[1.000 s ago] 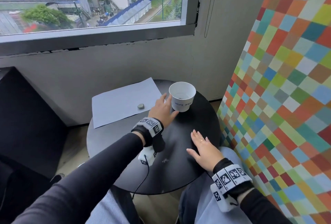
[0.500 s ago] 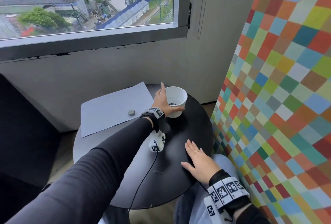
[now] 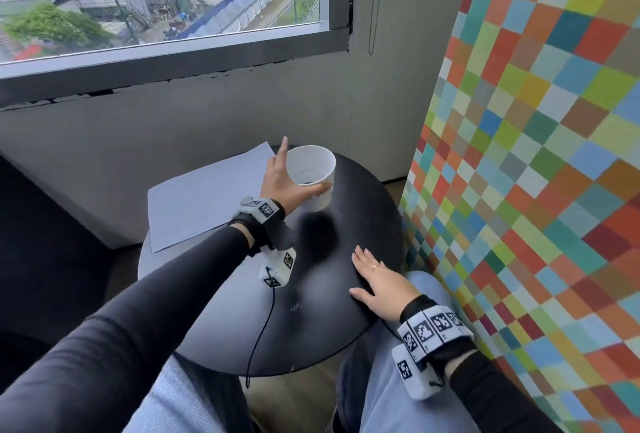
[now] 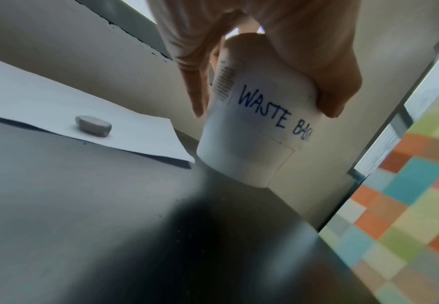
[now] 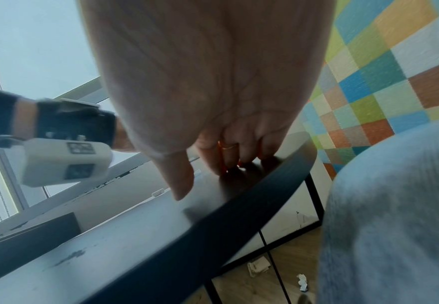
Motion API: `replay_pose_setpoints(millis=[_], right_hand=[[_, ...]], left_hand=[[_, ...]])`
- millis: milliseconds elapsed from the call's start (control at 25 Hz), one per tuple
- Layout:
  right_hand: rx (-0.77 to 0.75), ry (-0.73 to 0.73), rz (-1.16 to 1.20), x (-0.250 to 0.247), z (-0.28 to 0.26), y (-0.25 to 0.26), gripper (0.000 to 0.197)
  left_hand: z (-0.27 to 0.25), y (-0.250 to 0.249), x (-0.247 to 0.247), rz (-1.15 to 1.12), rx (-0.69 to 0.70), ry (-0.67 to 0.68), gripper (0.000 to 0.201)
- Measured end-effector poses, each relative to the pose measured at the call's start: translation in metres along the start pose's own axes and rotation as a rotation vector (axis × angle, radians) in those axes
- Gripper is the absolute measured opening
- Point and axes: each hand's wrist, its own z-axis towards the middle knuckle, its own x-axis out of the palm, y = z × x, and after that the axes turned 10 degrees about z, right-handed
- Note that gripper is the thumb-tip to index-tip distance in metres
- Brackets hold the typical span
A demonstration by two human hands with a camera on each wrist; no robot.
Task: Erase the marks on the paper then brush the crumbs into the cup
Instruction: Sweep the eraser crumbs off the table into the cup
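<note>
A white paper cup (image 3: 313,164) marked "WASTE BASK" (image 4: 252,131) stands at the back of the round black table (image 3: 329,322), with dark crumbs at its bottom. My left hand (image 3: 281,179) holds it, the thumb (image 4: 339,96) across its front and fingers (image 4: 196,90) on its left side; the index finger points up. The white paper (image 3: 207,197) lies left of the cup. A grey eraser (image 4: 93,125) rests on the paper; in the head view my wrist hides it. My right hand (image 3: 375,278) lies flat on the table near its right edge, holding nothing.
A few specks (image 3: 294,306) lie on the table in front. A wall of coloured squares (image 3: 536,155) stands close on the right. A grey wall and window (image 3: 156,0) are behind the table. My knees (image 3: 398,380) are under the near edge. Scraps (image 5: 258,266) lie on the floor.
My left hand has gone from touching the cup's side to wrapping its thumb and fingers round it. The right hand has stayed flat on the table.
</note>
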Motion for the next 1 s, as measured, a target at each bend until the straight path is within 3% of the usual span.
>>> replay_pose_setpoints(millis=[200, 400, 680, 1000], right_hand=[[0.030, 0.031, -0.060, -0.006, -0.002, 0.008, 0.060], [0.096, 0.050, -0.125, -0.004, -0.001, 0.018, 0.063], [0.130, 0.100, -0.217, -0.015, 0.000, 0.030, 0.062], [0.159, 0.121, -0.243, -0.016, -0.001, 0.032, 0.061]], left_hand=[[-0.076, 0.000, -0.038, -0.215, -0.009, -0.070, 0.133], [-0.167, 0.013, -0.048, -0.323, -0.045, -0.044, 0.134], [-0.258, 0.024, -0.046, -0.333, -0.034, 0.093, 0.122], [-0.316, 0.036, -0.029, -0.231, -0.043, 0.286, 0.109]])
